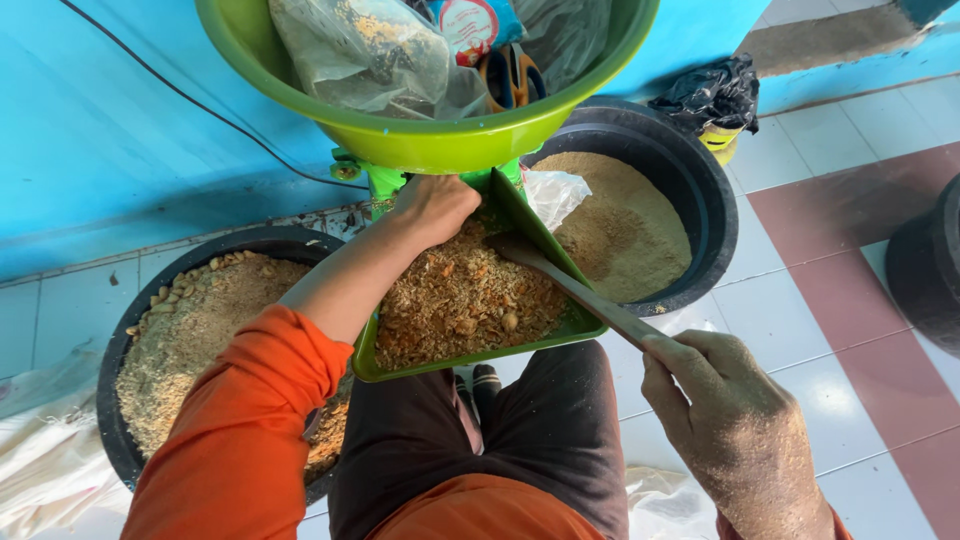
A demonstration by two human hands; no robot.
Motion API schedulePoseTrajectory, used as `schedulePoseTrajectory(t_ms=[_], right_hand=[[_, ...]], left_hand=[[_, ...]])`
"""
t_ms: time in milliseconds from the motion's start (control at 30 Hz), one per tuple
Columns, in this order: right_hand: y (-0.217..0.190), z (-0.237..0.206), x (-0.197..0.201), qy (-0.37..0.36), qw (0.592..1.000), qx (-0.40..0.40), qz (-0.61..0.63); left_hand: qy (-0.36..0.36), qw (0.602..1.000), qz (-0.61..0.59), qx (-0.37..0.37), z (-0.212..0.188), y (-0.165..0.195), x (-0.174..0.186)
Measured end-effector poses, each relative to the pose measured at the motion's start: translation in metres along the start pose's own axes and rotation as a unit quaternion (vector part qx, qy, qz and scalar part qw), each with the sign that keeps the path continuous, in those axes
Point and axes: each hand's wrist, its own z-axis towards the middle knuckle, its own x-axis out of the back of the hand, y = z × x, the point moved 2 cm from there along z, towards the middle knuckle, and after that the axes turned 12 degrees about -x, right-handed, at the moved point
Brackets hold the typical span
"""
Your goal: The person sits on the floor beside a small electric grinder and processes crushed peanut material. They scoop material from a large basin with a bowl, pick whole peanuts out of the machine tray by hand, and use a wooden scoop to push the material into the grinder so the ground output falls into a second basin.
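Observation:
My left hand (pixel 432 205) rests at the top of a green tray (pixel 585 322) that slopes out from under a green machine. Its fingers are curled into the coarse brown crumbs (pixel 460 305) heaped on the tray. My right hand (pixel 722 400) grips the handle of a wooden stick (pixel 585 292). The stick's flat end lies in the crumbs near the tray's upper right. Both hands are dusted with meal. An orange sleeve covers my left arm.
A green basin (pixel 420 140) holding plastic bags sits atop the machine. A black tub (pixel 715 215) of fine meal stands to the right, and another black tub (pixel 120 345) of coarse meal to the left. At far right stands a dark container (pixel 930 260). A black bag (pixel 712 95) lies by the blue wall.

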Motion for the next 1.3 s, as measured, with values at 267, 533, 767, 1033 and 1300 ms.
schedulePoseTrajectory(t_ms=[267, 533, 767, 1033, 1300], right_hand=[[-0.006, 0.001, 0.001, 0.006, 1.000, 0.004, -0.012], [-0.010, 0.003, 0.000, 0.007, 1.000, 0.006, -0.009], [-0.009, 0.003, 0.000, 0.004, 1.000, -0.004, -0.015], [-0.010, 0.005, -0.001, 0.023, 0.999, 0.031, 0.001], [-0.026, 0.027, -0.033, 0.027, 0.991, 0.132, -0.006]], left_hand=[[0.093, 0.949, -0.295, 0.061, -0.023, -0.002, 0.018], [-0.009, 0.999, -0.042, 0.013, -0.019, -0.002, 0.012], [-0.075, 0.997, -0.036, -0.002, 0.001, 0.002, -0.001], [0.099, 0.977, -0.190, 0.013, -0.024, -0.003, 0.018], [0.173, 0.905, -0.371, 0.118, -0.057, -0.013, 0.039]])
